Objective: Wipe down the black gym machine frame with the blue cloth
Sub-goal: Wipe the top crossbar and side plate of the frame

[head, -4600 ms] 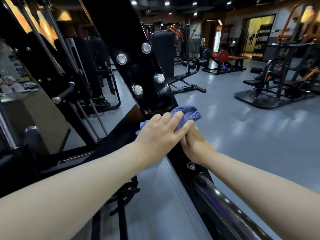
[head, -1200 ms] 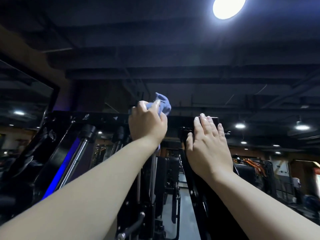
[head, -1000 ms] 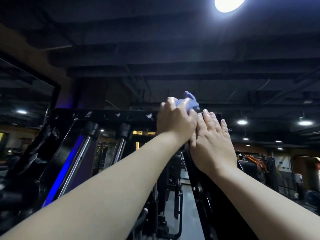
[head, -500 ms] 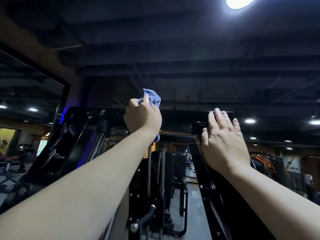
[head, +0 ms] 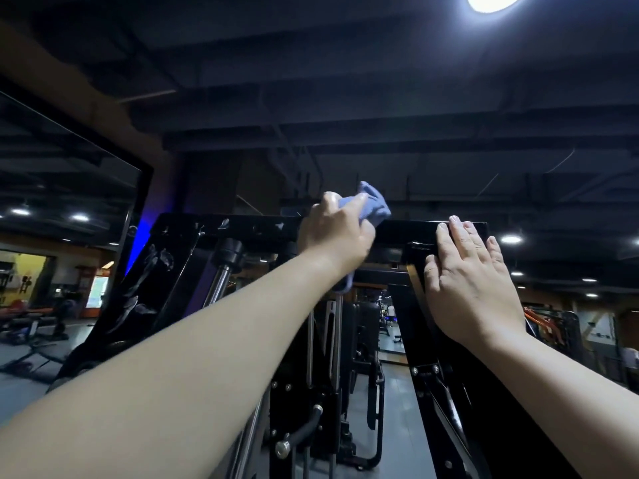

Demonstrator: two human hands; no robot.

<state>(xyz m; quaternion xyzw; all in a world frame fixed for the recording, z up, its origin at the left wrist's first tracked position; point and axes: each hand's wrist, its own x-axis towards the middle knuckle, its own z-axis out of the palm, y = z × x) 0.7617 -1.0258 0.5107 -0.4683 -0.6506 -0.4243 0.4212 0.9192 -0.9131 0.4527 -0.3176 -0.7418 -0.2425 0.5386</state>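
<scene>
The left grip [head: 337, 236] is clenching round the one blue cloth [head: 375, 205], pressing it onto the top crossbar of the one black gym machine frame [head: 224, 227]. The right grip [head: 473, 285] is lying released, fingers straight, flat against the frame's right upright at its top corner, apart from the cloth. One bright ceiling lamp [head: 491, 1] is shining overhead, upper right.

- No text, label, brand or number can be read anywhere in view.
- Black gym machine frame [head: 242, 229] — glossy reflections only, no lettering discernible.
- Lit panel [head: 95, 292] at far left — too small and blurred to read.
- Yellow wall [head: 26, 271] at far left — dark marks, shapes only.
</scene>
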